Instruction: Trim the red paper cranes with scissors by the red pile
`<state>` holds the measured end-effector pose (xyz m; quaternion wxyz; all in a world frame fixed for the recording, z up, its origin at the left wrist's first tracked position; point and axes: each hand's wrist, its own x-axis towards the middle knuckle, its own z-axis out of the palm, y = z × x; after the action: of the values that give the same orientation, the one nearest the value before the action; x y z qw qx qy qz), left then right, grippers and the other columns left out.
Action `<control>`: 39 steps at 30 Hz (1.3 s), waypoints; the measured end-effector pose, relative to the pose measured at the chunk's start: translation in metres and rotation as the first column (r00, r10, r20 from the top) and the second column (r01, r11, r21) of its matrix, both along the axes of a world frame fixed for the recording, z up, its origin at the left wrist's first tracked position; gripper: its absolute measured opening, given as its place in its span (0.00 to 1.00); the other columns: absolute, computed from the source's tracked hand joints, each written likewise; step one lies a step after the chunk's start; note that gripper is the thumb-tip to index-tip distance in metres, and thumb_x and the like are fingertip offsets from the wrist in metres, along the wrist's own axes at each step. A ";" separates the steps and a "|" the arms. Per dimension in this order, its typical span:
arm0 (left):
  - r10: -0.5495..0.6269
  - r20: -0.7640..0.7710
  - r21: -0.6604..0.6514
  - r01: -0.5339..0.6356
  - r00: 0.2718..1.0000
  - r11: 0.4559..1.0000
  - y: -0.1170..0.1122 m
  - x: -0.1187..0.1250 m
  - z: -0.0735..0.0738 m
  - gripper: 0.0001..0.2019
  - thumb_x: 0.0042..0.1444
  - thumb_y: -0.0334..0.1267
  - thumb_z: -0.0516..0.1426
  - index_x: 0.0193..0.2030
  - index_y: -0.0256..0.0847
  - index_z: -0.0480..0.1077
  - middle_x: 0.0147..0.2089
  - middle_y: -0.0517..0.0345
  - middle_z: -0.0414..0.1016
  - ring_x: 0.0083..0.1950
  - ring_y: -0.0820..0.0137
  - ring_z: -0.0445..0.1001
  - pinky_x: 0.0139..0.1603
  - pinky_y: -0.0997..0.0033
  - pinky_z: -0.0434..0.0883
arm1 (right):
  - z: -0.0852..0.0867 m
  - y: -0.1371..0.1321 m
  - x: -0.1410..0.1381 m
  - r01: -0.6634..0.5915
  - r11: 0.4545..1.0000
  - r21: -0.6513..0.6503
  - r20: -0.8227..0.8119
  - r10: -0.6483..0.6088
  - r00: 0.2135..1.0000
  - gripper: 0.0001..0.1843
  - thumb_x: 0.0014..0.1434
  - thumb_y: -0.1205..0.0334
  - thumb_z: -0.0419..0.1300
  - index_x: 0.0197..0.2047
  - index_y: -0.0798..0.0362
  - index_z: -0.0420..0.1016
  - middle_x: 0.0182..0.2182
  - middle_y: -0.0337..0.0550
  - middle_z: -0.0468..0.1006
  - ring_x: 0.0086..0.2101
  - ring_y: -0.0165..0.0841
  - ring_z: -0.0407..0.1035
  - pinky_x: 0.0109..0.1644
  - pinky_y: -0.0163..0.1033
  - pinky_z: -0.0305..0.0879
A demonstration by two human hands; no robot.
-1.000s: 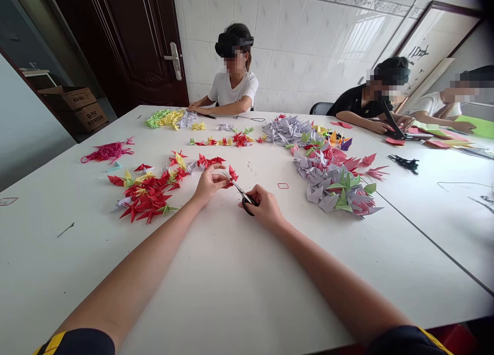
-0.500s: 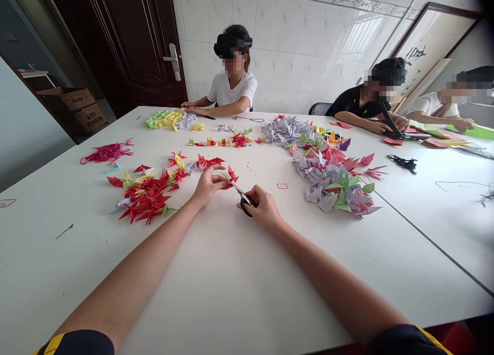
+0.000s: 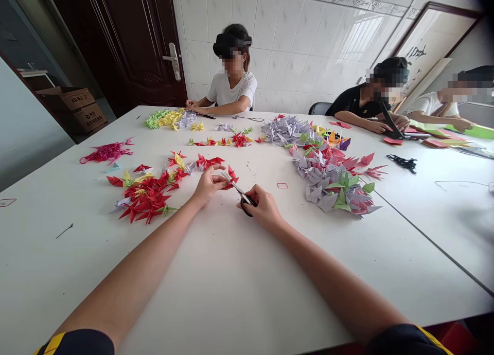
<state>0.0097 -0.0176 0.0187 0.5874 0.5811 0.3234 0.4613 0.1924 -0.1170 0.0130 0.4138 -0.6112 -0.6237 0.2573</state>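
My left hand (image 3: 210, 184) pinches at a small red paper crane (image 3: 232, 174) at its fingertips, though the exact grip is hard to see. My right hand (image 3: 265, 207) holds black-handled scissors (image 3: 242, 194), with the thin blades reaching towards that crane. The two hands are close together above the white table (image 3: 216, 272). Left of them lies a heap of red and yellow paper cranes (image 3: 148, 194). To the right, a larger heap of grey, pink and green paper cranes (image 3: 332, 181) sits apart from my right hand.
Further crane rows and piles lie across the far table. A person in white (image 3: 231, 90) sits opposite, and a person in black (image 3: 360, 102) works at the right among coloured paper. A pink paper strand (image 3: 106, 153) lies at the left. Cardboard boxes (image 3: 69, 105) stand by the door.
My hands and the scissors stay almost where they were. The view has shifted very slightly, and the person opposite has moved their hands a little.
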 end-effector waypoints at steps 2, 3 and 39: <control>0.000 0.001 -0.003 0.000 1.000 1.000 0.000 0.000 0.000 0.32 0.42 0.39 0.70 0.53 0.40 0.63 0.31 0.56 0.79 0.35 0.67 0.78 0.47 0.58 0.74 | 0.000 0.000 0.000 -0.001 1.000 -0.003 0.003 0.001 1.000 0.17 0.46 0.49 0.66 0.32 0.47 0.64 0.22 0.30 0.68 0.24 0.29 0.55 0.28 0.35 0.50; 0.001 0.004 -0.006 -0.001 1.000 1.000 0.000 0.000 0.000 0.32 0.42 0.39 0.70 0.53 0.40 0.64 0.31 0.56 0.79 0.35 0.67 0.78 0.47 0.58 0.74 | 0.000 0.000 0.000 -0.003 1.000 -0.005 0.003 0.003 1.000 0.17 0.46 0.49 0.66 0.32 0.47 0.64 0.22 0.30 0.69 0.24 0.29 0.56 0.28 0.35 0.50; -0.023 0.004 -0.024 0.023 1.000 0.999 -0.003 0.000 0.004 0.34 0.39 0.41 0.71 0.53 0.40 0.63 0.31 0.58 0.79 0.35 0.67 0.78 0.48 0.57 0.74 | 0.002 -0.002 -0.003 -0.031 1.000 -0.007 -0.019 0.031 0.999 0.19 0.46 0.47 0.65 0.34 0.47 0.63 0.24 0.32 0.71 0.25 0.30 0.59 0.29 0.36 0.52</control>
<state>0.0098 -0.0209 0.0227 0.6002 0.5769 0.3209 0.4517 0.1898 -0.1192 0.0152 0.4134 -0.6007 -0.6281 0.2717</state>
